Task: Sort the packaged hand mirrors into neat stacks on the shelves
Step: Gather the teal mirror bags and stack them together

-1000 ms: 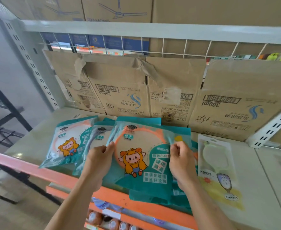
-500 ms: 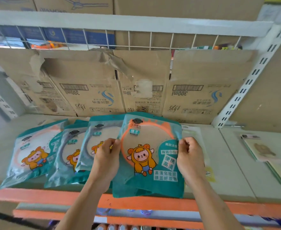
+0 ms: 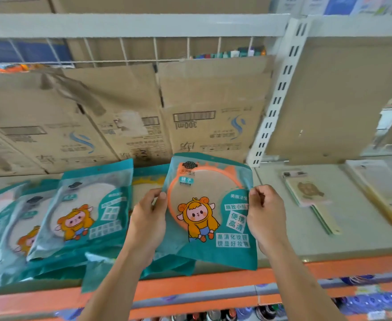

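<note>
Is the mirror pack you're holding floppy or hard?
Probably hard in the middle: the pack sits flat between the left hand and right hand, with a round orange frame inside. Its shiny pouch edges look thin, so likely bendy and slippery. Being a mirror, it may crack if dropped.

At 9 o'clock the teal pouches (image 3: 10,228) smear with blur, and the outermost runs off the edge. A yellow-rimmed pouch (image 3: 148,179) is mostly covered by the held pouch (image 3: 209,205). At 1 o'clock, small items (image 3: 229,54) behind the wire grid (image 3: 188,49) are too tiny to identify. At 6 o'clock, bottle tops (image 3: 213,316) are cut off.
</note>
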Motion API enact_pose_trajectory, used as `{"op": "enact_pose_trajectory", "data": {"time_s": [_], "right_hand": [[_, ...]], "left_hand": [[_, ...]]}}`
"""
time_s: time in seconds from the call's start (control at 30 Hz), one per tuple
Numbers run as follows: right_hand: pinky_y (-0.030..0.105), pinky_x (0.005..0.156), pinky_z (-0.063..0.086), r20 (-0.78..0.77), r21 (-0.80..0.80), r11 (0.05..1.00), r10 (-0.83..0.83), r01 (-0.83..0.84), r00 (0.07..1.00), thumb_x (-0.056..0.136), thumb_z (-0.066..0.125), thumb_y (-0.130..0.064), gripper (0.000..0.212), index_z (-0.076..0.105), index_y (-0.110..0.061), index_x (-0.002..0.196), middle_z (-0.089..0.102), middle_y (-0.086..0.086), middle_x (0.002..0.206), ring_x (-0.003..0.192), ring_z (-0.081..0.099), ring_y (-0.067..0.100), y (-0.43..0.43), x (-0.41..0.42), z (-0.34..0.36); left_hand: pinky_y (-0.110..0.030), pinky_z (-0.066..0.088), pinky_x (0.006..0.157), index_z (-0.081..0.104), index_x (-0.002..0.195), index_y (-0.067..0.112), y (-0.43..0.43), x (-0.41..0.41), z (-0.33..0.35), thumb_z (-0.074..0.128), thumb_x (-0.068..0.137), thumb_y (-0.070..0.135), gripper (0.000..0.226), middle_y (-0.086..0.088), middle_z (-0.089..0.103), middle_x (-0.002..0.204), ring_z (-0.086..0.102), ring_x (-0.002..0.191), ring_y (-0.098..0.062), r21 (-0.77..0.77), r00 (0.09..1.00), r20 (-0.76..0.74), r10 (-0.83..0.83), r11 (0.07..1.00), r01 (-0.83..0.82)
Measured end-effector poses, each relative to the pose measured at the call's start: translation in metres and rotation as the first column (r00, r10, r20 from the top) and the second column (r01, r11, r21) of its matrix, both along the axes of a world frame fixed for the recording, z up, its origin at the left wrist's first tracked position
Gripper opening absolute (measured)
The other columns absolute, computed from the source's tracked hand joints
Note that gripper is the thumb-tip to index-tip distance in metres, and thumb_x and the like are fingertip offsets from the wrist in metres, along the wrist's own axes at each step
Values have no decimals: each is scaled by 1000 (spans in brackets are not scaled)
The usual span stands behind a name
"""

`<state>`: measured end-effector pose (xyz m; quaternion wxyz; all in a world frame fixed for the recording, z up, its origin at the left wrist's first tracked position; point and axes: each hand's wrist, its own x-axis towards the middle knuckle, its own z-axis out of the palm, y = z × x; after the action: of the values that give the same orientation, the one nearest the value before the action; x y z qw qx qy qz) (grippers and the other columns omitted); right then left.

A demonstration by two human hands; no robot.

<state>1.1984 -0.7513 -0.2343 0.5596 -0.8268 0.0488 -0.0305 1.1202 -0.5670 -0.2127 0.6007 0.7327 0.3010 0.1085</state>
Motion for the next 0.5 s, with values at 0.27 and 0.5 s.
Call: {"op": "enact_pose_trajectory", "data": {"time_s": [0.27, 0.5], "right_hand": [[28, 56, 49, 4, -4, 997, -76, 76, 997, 99, 44, -26, 18, 53, -19, 85, 63, 1, 81, 72, 64, 14, -100, 30, 3], [30, 58, 49, 37, -46, 988, -148, 149, 988, 99, 43, -25, 20, 52, -18, 83, 62, 2, 80, 72, 62, 15, -184, 50, 1]], "left_hand": [[-51, 54, 84, 63, 101, 29, -93, 47, 1, 43, 99, 35, 20, 0, 68, 96, 65, 91, -22, -12, 997, 9, -79, 997, 79], [-45, 56, 80, 61, 97, 29, -173, 83, -1, 42, 100, 33, 19, 1, 67, 93, 65, 86, -20, -26, 991, 10, -132, 991, 132]]}}
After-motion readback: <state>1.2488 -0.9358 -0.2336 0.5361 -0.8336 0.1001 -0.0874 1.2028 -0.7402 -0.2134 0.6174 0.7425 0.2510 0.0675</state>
